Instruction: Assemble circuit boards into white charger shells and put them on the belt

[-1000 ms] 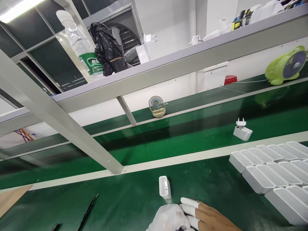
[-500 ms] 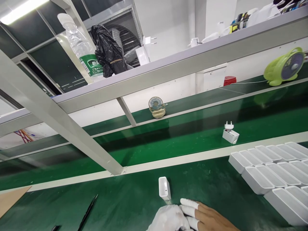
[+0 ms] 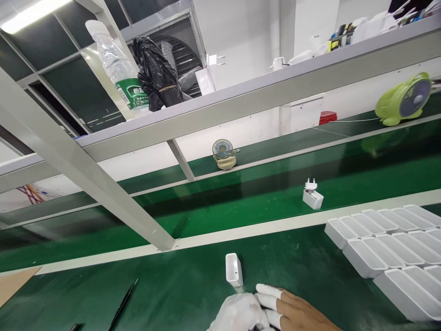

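My left hand [image 3: 239, 313], in a white glove, is curled closed at the bottom centre. Against it lies my right hand [image 3: 292, 307], white finger cots on its fingertips, its fingers bent together toward the left one. Whatever the two hands hold between them is hidden, partly below the picture's edge. Just beyond the glove, an open white plastic charger housing [image 3: 234, 270] stands on the green work surface [image 3: 182, 280], its hollow side showing. A small clear strip shows between the housing and the glove.
Rows of white open housings [image 3: 392, 280] stand at the right. Black tweezers [image 3: 123, 304] lie to the left, near a piece of cardboard [image 3: 15, 285]. Behind a pale rail, a charger with two pins [image 3: 313, 195] sits on the green belt [image 3: 220, 202]. A slanted metal post [image 3: 103, 184] crosses the left.
On the belt, the charger with two pins has moved left. Both hands hold nearly the same pose, and the whole view has shifted slightly.
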A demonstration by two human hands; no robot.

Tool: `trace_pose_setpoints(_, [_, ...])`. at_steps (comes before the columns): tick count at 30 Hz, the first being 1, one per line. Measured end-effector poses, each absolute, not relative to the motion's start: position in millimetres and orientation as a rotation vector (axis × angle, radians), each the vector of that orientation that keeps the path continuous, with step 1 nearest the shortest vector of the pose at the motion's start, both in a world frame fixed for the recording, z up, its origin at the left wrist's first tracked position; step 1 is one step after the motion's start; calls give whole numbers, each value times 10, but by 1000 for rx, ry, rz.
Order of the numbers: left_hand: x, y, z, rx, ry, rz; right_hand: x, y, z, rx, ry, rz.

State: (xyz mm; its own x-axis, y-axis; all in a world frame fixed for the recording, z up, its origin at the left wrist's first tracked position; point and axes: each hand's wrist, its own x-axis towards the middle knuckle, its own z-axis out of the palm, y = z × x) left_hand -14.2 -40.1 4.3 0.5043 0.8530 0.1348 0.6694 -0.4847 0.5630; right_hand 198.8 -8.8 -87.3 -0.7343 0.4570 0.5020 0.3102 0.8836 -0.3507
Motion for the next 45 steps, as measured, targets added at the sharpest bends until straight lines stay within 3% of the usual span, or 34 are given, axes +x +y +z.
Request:
trace_pose_setpoints(8, [-44, -303, -32, 2320, 1194, 676, 2009, 6, -462, -542, -2672, 346])
trace_pose_setpoints(15, [-64, -369, -207, 2363, 1314, 713, 2034, -104, -476, -635, -2535, 519])
trace_pose_setpoints(26, [-198, -416, 99, 2622, 1261, 609, 2055, -149, -416, -578, -2530, 361])
trace_pose_setpoints(31, [-442, -293, -18, 2285, 1828, 1088, 2061, -150, -323, -563, -2575, 266])
trace_pose_setpoints(36, [-470, -131, -164, 1889, 1962, 878, 2054, -154, -341, -547, -2548, 235])
trace_pose_setpoints(45, [-419, -116, -28, 1772, 1846, 891, 2070, -153, -436, -576, -2551, 340])
